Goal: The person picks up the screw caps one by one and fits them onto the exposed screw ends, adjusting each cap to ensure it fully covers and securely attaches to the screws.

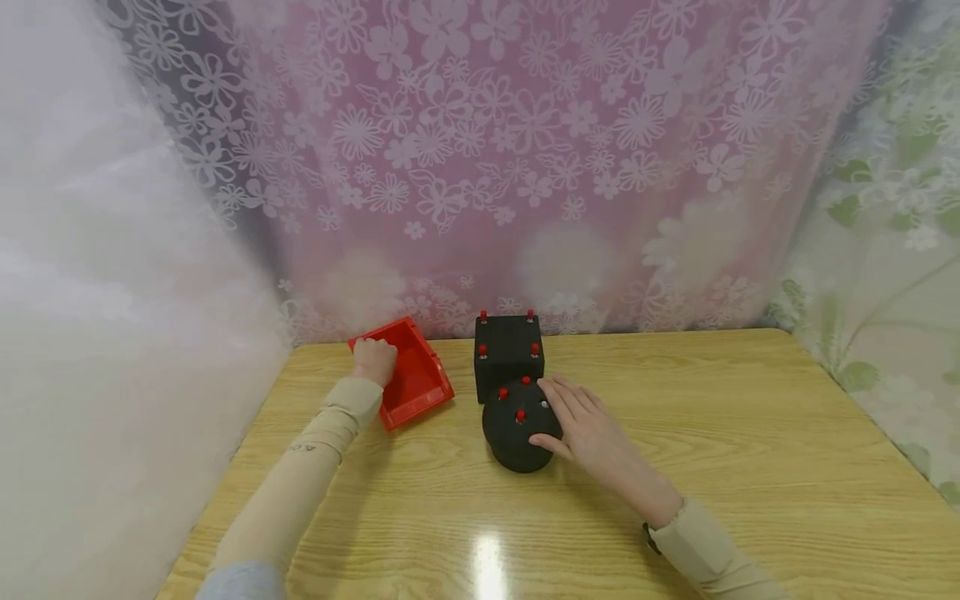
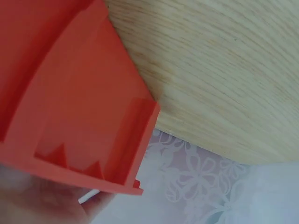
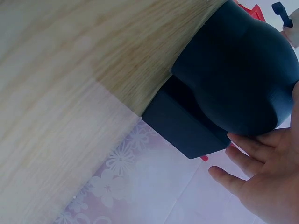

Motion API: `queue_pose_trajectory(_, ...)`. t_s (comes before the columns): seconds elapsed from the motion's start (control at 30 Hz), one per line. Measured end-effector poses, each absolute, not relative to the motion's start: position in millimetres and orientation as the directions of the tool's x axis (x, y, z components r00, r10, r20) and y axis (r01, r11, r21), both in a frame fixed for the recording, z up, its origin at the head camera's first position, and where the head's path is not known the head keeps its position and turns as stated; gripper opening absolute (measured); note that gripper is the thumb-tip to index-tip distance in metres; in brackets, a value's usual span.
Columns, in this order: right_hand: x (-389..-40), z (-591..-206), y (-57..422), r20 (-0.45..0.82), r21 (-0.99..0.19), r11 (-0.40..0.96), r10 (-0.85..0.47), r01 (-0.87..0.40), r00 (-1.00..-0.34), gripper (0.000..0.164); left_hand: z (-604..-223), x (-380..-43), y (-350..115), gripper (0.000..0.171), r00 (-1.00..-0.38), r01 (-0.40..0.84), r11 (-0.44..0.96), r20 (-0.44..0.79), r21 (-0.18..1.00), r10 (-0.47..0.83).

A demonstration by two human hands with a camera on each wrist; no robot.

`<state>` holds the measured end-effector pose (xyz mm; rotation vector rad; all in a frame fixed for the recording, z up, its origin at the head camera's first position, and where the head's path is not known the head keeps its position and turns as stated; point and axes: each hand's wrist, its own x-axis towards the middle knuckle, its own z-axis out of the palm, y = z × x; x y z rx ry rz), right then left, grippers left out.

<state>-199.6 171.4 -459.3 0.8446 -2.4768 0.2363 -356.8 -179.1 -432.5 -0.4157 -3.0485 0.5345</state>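
Note:
My left hand (image 1: 374,360) grips the far-left edge of a red plastic bin (image 1: 415,379), which sits turned at an angle on the table. In the left wrist view, the fingers lie partly hidden behind the bin's wall (image 2: 79,107). A small white sliver (image 2: 88,196) shows beside them; what it is I cannot tell. My right hand (image 1: 596,429) touches the right side of a rounded black piece (image 1: 517,446) with fingers extended. Several red pegs stand on top of that piece. Right behind it stands a black box-shaped block (image 1: 507,339), also with red pegs at its top corners.
The wooden table (image 1: 712,417) reaches back to a pink flowered curtain (image 1: 480,167). A pale wall (image 1: 112,292) rises on the left, and a leaf-patterned curtain (image 1: 892,292) hangs on the right.

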Motion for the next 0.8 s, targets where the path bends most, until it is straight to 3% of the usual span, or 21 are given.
queue_pose_trajectory(0.2, -199.3, -459.8, 171.0, 0.52, 0.006, 0.795, -0.521, -0.607, -0.677, 0.09, -437.0, -358.9, -176.7, 0.026, -0.975, 0.222, 0.902, -0.093, -0.37, 0.202)
queue_pose_trajectory(0.8, -200.3, -460.8, 172.3, 0.536, 0.008, 0.787, -0.525, -0.617, -0.662, 0.09, -445.3, -360.5, -177.3, 0.026, -0.984, 0.179, 0.92, -0.076, -0.349, 0.162)
